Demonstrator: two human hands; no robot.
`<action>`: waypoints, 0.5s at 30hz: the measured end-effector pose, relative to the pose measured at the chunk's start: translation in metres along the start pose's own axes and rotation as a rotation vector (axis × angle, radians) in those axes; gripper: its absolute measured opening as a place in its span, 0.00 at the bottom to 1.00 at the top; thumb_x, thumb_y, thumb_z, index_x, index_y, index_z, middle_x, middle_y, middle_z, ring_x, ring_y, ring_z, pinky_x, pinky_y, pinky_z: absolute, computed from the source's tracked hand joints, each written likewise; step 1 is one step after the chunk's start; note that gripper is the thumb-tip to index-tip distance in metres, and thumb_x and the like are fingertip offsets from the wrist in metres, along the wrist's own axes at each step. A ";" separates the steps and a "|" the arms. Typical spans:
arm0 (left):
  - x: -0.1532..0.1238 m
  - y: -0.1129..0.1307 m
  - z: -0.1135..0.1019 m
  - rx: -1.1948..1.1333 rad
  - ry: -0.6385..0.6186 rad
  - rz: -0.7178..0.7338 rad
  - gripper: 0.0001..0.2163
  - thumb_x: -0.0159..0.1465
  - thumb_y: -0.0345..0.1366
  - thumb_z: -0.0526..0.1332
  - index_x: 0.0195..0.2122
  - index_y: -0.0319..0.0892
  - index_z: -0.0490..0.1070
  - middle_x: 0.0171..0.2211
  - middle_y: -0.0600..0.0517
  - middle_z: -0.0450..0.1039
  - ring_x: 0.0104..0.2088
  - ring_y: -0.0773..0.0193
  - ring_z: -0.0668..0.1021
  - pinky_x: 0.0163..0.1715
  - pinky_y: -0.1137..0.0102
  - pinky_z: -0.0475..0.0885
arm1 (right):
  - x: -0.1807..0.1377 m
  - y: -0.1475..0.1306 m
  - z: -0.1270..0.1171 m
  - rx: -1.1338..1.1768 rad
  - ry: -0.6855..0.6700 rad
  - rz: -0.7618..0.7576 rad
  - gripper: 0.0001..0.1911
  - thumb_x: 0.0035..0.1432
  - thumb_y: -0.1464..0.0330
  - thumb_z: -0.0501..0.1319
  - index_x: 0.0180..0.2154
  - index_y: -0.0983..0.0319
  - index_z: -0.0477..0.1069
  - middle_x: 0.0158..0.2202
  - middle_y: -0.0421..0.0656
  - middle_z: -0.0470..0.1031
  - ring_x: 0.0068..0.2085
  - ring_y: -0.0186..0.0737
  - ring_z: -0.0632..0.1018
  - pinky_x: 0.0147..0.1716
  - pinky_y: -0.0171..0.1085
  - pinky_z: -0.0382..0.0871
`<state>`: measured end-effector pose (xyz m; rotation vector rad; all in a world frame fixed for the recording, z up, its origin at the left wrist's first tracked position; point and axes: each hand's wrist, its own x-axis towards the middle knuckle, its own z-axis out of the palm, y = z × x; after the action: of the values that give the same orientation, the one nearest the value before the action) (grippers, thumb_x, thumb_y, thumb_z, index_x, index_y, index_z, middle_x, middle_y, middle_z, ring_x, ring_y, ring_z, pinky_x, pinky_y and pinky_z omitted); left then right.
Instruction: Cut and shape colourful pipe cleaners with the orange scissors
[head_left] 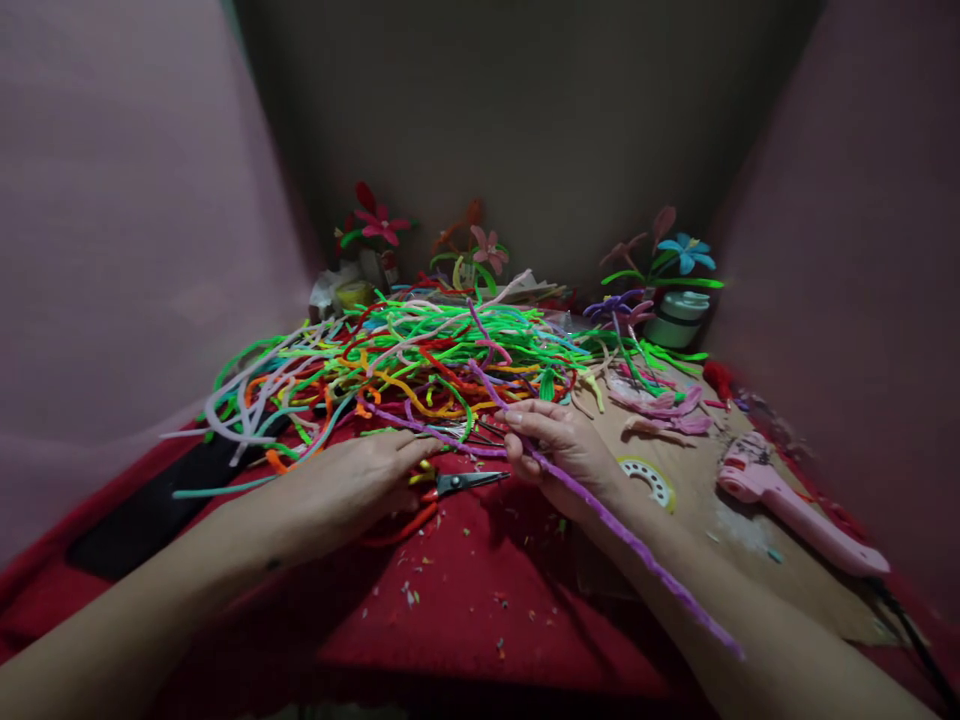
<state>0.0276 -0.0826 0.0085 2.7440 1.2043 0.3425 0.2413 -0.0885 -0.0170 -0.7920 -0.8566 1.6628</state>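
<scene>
A long purple pipe cleaner [637,545] runs through the closed fingers of my right hand [559,445], one end pointing up to the pile and the other trailing down across my forearm. My left hand [375,475] is bent over the red and yellow handles of the scissors [469,482], with its fingertips partly hidden. The dark blades are closed and point toward my right hand. Just behind my left fingers, more purple pipe cleaner crosses the table toward the right hand. A large tangle of coloured pipe cleaners [450,345] lies behind both hands.
Pipe-cleaner flowers [686,252] stand along the back. At the right, a pink glue gun [802,515] and a white tape ring [649,482] rest on a brown board [720,540]. A dark flat object [142,515] lies left. Small clippings dot the red cloth [450,610].
</scene>
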 end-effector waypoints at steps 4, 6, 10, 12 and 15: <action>0.026 0.020 -0.002 -0.666 -0.063 -0.288 0.18 0.60 0.44 0.54 0.48 0.39 0.67 0.27 0.52 0.72 0.22 0.68 0.72 0.21 0.74 0.65 | -0.002 0.003 0.003 -0.026 -0.085 0.024 0.09 0.45 0.67 0.66 0.27 0.66 0.69 0.13 0.35 0.67 0.11 0.23 0.60 0.11 0.26 0.49; 0.037 0.029 0.002 -1.016 0.017 -0.356 0.17 0.60 0.44 0.55 0.42 0.36 0.69 0.19 0.56 0.65 0.16 0.73 0.65 0.16 0.77 0.59 | -0.003 0.006 0.004 -0.044 -0.114 0.065 0.09 0.45 0.67 0.66 0.26 0.66 0.69 0.13 0.35 0.66 0.11 0.23 0.60 0.11 0.26 0.49; 0.051 0.031 0.009 -1.271 0.236 -0.391 0.10 0.58 0.39 0.59 0.29 0.35 0.69 0.19 0.55 0.67 0.17 0.73 0.67 0.18 0.78 0.62 | -0.003 0.010 0.002 -0.037 -0.158 0.172 0.09 0.45 0.68 0.65 0.25 0.68 0.70 0.13 0.35 0.66 0.12 0.23 0.61 0.12 0.26 0.52; 0.053 0.024 0.010 -1.308 0.325 -0.398 0.10 0.58 0.39 0.60 0.29 0.35 0.69 0.20 0.53 0.69 0.19 0.72 0.70 0.19 0.77 0.65 | -0.003 0.012 0.000 -0.024 -0.181 0.190 0.08 0.46 0.68 0.65 0.26 0.68 0.70 0.13 0.35 0.65 0.13 0.24 0.62 0.13 0.26 0.53; 0.054 0.010 0.011 -1.452 0.389 -0.410 0.09 0.59 0.37 0.59 0.27 0.36 0.68 0.22 0.52 0.71 0.21 0.70 0.74 0.23 0.75 0.69 | -0.004 0.014 0.001 -0.032 -0.166 0.208 0.08 0.46 0.69 0.64 0.26 0.67 0.69 0.13 0.34 0.64 0.12 0.24 0.59 0.12 0.27 0.51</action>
<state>0.0730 -0.0502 0.0085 1.1904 0.9038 1.1389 0.2345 -0.0950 -0.0285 -0.7951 -0.9436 1.9229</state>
